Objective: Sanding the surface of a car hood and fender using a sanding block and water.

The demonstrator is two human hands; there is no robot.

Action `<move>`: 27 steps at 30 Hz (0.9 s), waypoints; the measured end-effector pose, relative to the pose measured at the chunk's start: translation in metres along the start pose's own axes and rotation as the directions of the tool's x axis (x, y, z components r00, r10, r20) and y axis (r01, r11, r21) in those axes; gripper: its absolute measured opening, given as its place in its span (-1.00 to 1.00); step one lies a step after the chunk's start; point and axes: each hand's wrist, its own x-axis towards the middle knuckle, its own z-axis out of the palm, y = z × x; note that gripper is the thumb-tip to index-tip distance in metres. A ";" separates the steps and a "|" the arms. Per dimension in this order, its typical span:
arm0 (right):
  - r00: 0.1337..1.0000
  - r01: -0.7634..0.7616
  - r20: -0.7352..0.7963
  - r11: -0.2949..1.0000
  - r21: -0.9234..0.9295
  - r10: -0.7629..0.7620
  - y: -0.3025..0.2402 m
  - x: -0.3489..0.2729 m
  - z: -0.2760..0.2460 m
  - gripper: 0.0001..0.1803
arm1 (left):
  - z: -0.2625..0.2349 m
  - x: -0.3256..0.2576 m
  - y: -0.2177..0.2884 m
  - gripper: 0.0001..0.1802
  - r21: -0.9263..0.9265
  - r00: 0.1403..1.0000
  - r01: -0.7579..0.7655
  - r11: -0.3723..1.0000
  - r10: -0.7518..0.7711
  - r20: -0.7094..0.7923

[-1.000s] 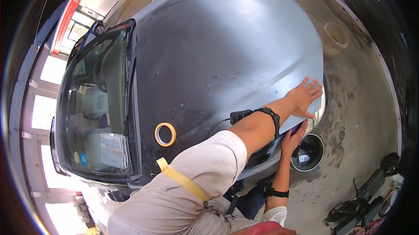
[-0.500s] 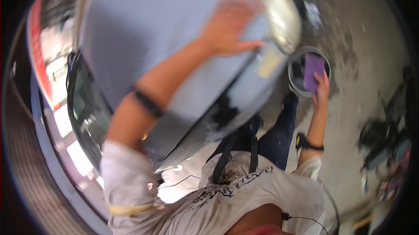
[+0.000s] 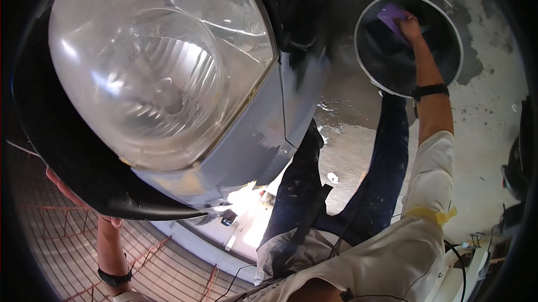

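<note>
Compared with half a second ago, the left hand (image 3: 67,190) has left the grey hood and is now at the lower left, on the edge of a curved black panel (image 3: 73,145); the right hand (image 3: 412,26) has carried its purple pad (image 3: 389,15) from the side of the bucket (image 3: 447,58) further over the mouth, and the view has swung so that the headlight (image 3: 168,78) looms large.

Fingers and thumb of the right hand grasp the pad near one end, the rest jutting out to the left within the circle of the rim. How deep the pad sits, and whether it touches water, I cannot tell. The left hand's fingers lie along the outer side of the panel edge, with a digit showing lower down; the panel hides the rest, so how firmly it grips cannot be told.

Each wrist wears a black band, and yellow tape (image 3: 431,214) circles the right sleeve. The bucket, its interior dark, stands on a concrete floor (image 3: 347,151) with damp patches around it. Beside the clear headlight, grey bodywork (image 3: 246,145) curves down toward dark trousers (image 3: 386,151).
</note>
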 end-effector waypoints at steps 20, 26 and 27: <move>0.521 0.741 -0.141 0.528 -0.415 -0.842 -0.350 -0.579 0.223 -0.31 | 0.007 0.005 0.029 -0.03 0.020 0.925 -0.247 0.969 0.242 -0.292; 0.488 0.616 -0.269 0.546 -0.568 -0.831 -0.383 -0.549 0.232 -0.10 | 0.017 0.007 0.027 -0.04 0.052 0.883 -0.262 0.964 0.261 -0.390; 0.473 0.587 -0.307 0.555 -0.589 -0.826 -0.383 -0.550 0.234 -0.10 | 0.021 0.010 0.027 -0.02 0.086 0.868 -0.272 0.958 0.283 -0.408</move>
